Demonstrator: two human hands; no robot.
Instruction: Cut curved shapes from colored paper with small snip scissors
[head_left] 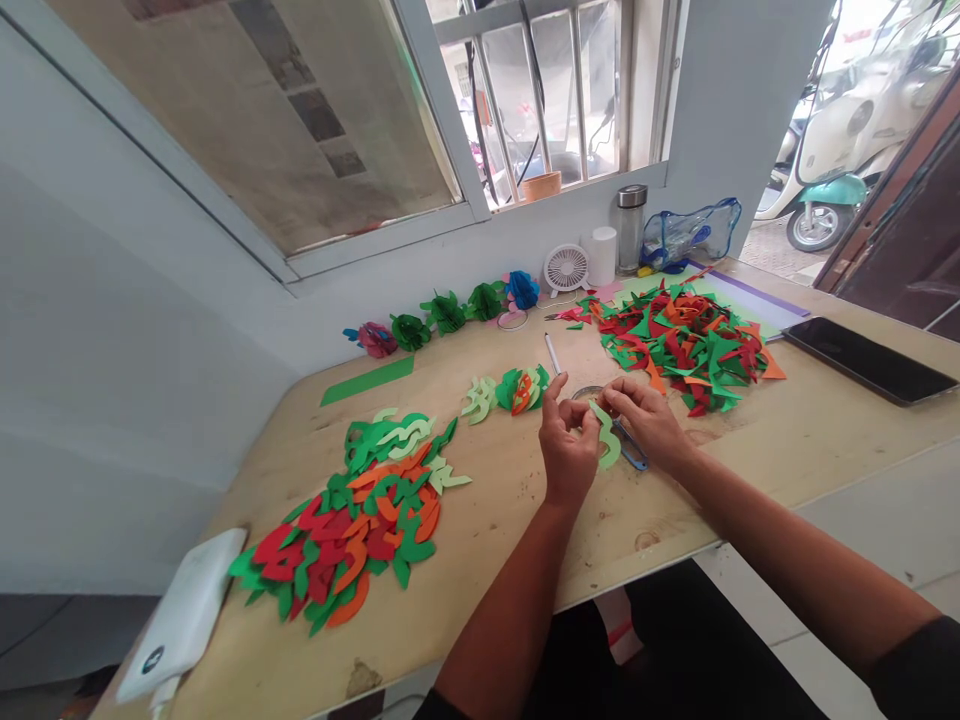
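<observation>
My left hand [568, 445] pinches a light green curved paper piece [609, 446] near the table's front right. Close beside it, my right hand [643, 415] has its fingertips pressed together at the upper end of that piece; whatever is between them is too small to tell. Scissors with a blue handle [631, 450] lie under and beside the hands. Just beyond my left hand are a green and orange paper cluster [523, 390] and light green pieces [480, 399]. A white pen [552, 353] lies behind the hands.
Cut paper shapes [341, 530] are heaped at the left, scraps [686, 345] at the right. A phone [870, 358], power bank [184, 612], fan [566, 269], bottle [631, 229] and paper flowers [447, 312] stand or lie around the wooden table [465, 600].
</observation>
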